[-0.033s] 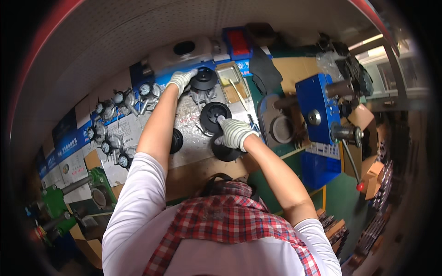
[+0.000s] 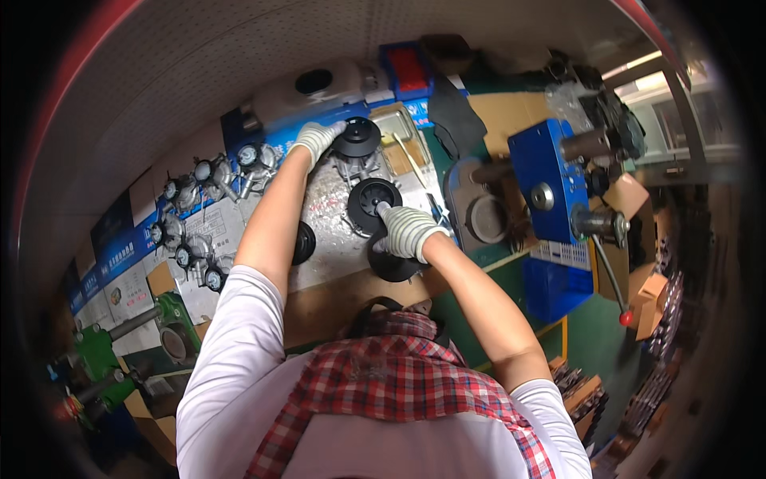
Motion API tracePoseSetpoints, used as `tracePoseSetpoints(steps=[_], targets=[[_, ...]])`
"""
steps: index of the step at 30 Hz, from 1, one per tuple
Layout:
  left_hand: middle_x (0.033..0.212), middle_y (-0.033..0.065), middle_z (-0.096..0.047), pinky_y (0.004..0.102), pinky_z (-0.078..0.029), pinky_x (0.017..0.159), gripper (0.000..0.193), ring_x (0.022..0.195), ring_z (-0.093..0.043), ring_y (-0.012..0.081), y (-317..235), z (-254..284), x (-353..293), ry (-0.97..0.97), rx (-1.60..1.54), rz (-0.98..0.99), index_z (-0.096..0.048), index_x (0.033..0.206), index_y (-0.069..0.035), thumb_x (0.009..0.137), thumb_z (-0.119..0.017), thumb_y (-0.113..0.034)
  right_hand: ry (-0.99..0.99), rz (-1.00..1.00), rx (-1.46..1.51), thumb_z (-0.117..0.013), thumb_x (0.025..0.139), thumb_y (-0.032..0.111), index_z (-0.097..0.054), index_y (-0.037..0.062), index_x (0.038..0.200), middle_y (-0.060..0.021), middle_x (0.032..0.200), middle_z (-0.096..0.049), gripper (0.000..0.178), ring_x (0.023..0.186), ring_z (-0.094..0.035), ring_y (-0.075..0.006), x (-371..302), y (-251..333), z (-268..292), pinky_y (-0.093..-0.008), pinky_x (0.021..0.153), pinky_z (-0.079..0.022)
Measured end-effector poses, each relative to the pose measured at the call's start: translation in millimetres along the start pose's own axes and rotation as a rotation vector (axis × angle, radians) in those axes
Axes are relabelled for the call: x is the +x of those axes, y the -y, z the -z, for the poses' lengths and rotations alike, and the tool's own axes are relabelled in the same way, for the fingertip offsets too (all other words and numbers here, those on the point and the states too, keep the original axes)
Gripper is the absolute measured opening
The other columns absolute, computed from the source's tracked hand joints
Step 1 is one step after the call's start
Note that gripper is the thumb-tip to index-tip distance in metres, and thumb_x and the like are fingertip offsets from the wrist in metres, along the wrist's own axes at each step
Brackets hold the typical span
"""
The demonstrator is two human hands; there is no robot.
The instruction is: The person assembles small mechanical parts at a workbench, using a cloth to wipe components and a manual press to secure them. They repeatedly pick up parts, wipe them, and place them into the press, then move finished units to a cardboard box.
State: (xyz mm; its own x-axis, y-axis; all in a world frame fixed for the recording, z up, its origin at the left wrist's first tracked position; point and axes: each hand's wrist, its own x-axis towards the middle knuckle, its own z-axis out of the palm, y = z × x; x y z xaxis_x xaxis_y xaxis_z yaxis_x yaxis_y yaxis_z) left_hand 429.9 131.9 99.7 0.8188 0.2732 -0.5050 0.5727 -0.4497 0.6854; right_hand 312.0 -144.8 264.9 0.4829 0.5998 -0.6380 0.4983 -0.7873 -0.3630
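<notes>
My left hand [image 2: 321, 141], in a white knitted glove, grips the left rim of a black round disc [image 2: 359, 142]. That disc sits over a silver metal casting [image 2: 357, 168]. Nearer to me, a second black disc [image 2: 363, 197] with a ribbed centre lies on the bench. My gloved right hand [image 2: 408, 234] is closed, with its bare fingertip against this disc's centre; its other fingers are partly hidden. Another black round part [image 2: 393, 268] lies under the right hand, partly covered. My left forearm hides part of one more black disc [image 2: 304, 243].
Several silver castings with dials [image 2: 214, 177] stand along the left. A metal tray [image 2: 396, 134] with a brush lies behind the right hand. To the right stands a blue press [image 2: 542, 184] with a red-knobbed lever; a green machine [image 2: 100, 355] is at lower left.
The disc at my left hand has shifted slightly to the right and sits at a slightly different tilt. My right hand stays at the nearer disc. The whole view has moved a little.
</notes>
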Motion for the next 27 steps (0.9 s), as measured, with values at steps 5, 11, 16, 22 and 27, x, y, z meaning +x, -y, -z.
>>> tracePoseSetpoints(steps=[5,11,16,22,27], targets=[[0.109,0.0217,-0.072,0.0395,-0.05,0.091,0.058,0.102,-0.068,0.0332,-39,-47,-70,0.242,0.248,-0.296,-0.068,0.118,0.003,0.082,-0.07,-0.043,0.03,-0.056,0.045,-0.077,0.08,0.037,-0.052,-0.0072,0.132,-0.0285,0.115,-0.067,0.073,0.11,-0.065,-0.0397,-12,-31,-48,-0.0431,0.094,-0.052],[0.11,0.0238,-0.07,0.0397,-0.05,0.093,0.057,0.104,-0.068,0.0332,-39,-44,-153,-0.1,0.293,-0.126,-0.065,0.121,0.006,0.084,-0.067,-0.038,-0.012,-0.003,0.082,-0.077,0.081,0.029,-0.048,-0.0033,0.139,-0.0256,0.109,-0.07,0.073,0.104,-0.067,-0.0399,-33,-38,-92,-0.0474,0.086,-0.055],[0.123,0.0191,-0.063,0.0321,-0.048,0.096,0.056,0.11,-0.062,0.0224,-64,-6,-279,-0.35,0.108,-0.407,-0.055,0.133,0.003,0.094,-0.065,-0.036,-0.158,0.072,0.106,-0.074,0.081,0.018,-0.056,0.0007,0.131,-0.0215,0.1,-0.072,0.055,0.096,-0.07,-0.0396,-103,-52,-120,-0.0493,0.079,-0.056],[0.124,0.01,-0.061,0.0314,-0.048,0.097,0.048,0.11,-0.058,0.0193,-153,-78,-390,0.072,-0.122,-0.485,-0.051,0.14,-0.002,0.095,-0.062,-0.017,-0.212,-0.002,0.243,-0.082,0.077,0.026,-0.059,0.0039,0.121,-0.0181,0.106,-0.07,0.054,0.104,-0.067,-0.0368,-251,-118,-153,-0.0491,0.086,-0.054],[0.123,0.0194,-0.062,0.0386,-0.05,0.093,0.046,0.108,-0.061,0.0261,-146,-256,-381,0.18,-0.029,-0.52,-0.044,0.141,-0.009,0.098,-0.057,-0.017,-0.247,-0.304,0.368,-0.079,0.081,0.029,-0.054,0.0027,0.122,-0.0206,0.109,-0.067,0.055,0.107,-0.065,-0.0395,-365,-194,-196,-0.0473,0.089,-0.053]])
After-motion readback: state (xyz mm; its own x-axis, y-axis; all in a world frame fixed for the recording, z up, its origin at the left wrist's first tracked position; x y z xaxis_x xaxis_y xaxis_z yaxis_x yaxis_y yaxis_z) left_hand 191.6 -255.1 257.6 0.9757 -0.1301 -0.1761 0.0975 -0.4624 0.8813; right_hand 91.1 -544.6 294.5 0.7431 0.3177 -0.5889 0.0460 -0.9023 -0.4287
